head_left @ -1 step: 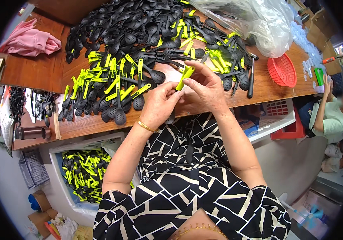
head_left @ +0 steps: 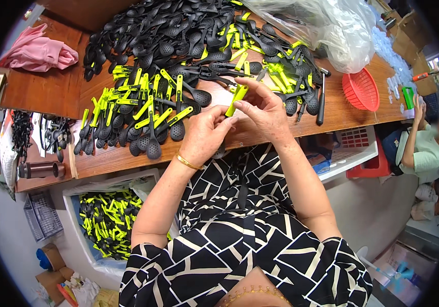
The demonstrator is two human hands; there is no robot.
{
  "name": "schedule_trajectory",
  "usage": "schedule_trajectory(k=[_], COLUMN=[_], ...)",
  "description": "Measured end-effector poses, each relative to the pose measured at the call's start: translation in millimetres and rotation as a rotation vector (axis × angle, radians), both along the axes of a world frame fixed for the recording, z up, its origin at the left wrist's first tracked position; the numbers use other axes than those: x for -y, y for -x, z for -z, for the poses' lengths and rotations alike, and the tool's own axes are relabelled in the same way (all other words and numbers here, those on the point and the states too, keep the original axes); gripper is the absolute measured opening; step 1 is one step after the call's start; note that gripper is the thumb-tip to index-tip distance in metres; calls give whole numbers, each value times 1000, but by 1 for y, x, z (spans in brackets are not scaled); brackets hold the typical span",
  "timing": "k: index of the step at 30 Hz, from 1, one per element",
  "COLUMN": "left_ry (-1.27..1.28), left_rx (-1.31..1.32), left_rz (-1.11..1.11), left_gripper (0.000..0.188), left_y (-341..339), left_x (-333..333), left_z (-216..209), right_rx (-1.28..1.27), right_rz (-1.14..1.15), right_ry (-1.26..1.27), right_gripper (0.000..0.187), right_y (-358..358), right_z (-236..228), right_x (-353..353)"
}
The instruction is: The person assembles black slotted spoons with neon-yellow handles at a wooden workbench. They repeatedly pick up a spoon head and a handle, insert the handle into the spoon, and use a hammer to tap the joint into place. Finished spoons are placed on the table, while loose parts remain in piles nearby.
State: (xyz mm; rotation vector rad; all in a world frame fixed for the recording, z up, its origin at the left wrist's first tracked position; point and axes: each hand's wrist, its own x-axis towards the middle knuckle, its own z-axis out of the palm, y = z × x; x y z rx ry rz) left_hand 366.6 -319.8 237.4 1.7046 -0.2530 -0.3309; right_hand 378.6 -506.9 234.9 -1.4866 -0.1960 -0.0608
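Note:
Above the table's front edge, both hands are closed around one spoon with a lime-green handle (head_left: pixel 237 101). My right hand (head_left: pixel 268 112) pinches the handle between thumb and fingers near its upper end. My left hand (head_left: pixel 206 130) is closed at the handle's lower end, its fingers hiding the joint. A dark rounded part (head_left: pixel 220 150), apparently the spoon's bowl, shows just below the left hand. Left of my hands lie black spoons with lime-green handles (head_left: pixel 148 110). Farther back is a heap of black slotted and plain spoon heads (head_left: pixel 178 38). Loose green handles (head_left: pixel 280 77) lie behind my right hand.
A hammer (head_left: pixel 322 97) and a red basket (head_left: pixel 360 91) are on the right of the wooden table (head_left: pixel 61 94), with a clear plastic bag (head_left: pixel 345 36) behind. Below left stands a lined bin (head_left: pixel 73 215) of green-handled pieces. A co-worker (head_left: pixel 426 153) is at far right.

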Motion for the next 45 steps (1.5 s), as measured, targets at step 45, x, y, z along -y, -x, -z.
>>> schedule_trajectory(k=[45], left_ry=[-45], left_rx=[221], left_rz=[-240], left_gripper=[26], left_y=[65], left_x=[-13], left_z=[-28], right_rx=[-7], right_rz=[-75], right_ry=[-144], right_gripper=[43], right_y=[41], right_z=[-32], right_x=[-22])
